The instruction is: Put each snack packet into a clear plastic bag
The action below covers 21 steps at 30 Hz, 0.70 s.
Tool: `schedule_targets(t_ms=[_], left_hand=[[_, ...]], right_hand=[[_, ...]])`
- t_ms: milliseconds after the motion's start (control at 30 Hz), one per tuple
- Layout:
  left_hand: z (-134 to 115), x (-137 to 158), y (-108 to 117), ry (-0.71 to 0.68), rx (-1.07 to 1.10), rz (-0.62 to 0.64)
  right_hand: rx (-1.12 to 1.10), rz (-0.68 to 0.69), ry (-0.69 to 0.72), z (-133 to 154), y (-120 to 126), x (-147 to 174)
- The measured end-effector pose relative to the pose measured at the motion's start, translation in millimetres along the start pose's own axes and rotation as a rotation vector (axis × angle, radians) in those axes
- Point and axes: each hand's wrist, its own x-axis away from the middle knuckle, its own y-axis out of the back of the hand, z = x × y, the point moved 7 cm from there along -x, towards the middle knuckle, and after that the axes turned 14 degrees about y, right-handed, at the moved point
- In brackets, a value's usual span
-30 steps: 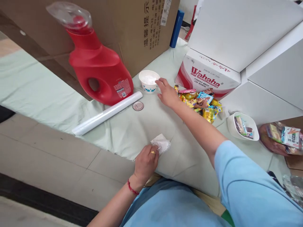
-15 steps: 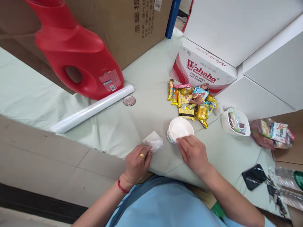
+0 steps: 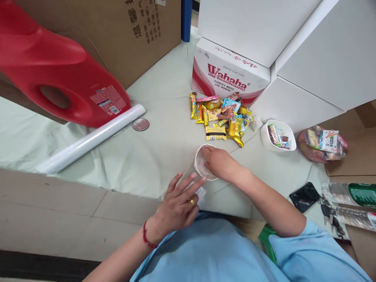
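Note:
My left hand [image 3: 180, 201] is open, fingers spread, just in front of a white paper cup [image 3: 198, 172]. Under its fingertips lies a crumpled white piece [image 3: 202, 196], partly covered, perhaps tissue or thin plastic. My right hand [image 3: 219, 161] reaches over the cup's right rim, with closed, bent fingers inside. Whatever those fingers hold, if anything, is hidden. The cup looks tilted, and a clear filmy patch shows along its left side. Behind the cup lies a pile of wrapped snacks [image 3: 226, 117], mostly in yellow wrappers.
A red jug [image 3: 85, 78], a white roll [image 3: 96, 139] and a round metal disc [image 3: 141, 124] are left. A Wahaha carton [image 3: 229, 74] stands behind the snacks. On the right are a white tub [image 3: 277, 143], a snack bag [image 3: 321, 145], a black pouch [image 3: 304, 197] and bottles [image 3: 349, 194].
My left hand has let go of the crumpled white piece and spread its fingers. My right hand has gone from the cup's rim into the cup, which now tilts. The view has shifted.

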Motion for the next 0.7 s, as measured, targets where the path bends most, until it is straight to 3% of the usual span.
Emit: schedule_targets(t_ms=[133,367,500,700], left_hand=[[13,-10,-24,0.035,0.053,0.115],[23,-4,-29,0.031,0.138,0.056],[29,-2,-24,0.079,0.189,-0.002],[29,0,-12,0.075,0.239,-0.075]], right_hand=[[0.065,0.136,-0.054,5,-6,-20],[0.099,0.35,0.013,3,-17,-36],[0.07,0.238,0.051,8,-13,-26],[-0.228,-0.169,0.16,0,-10,19]])
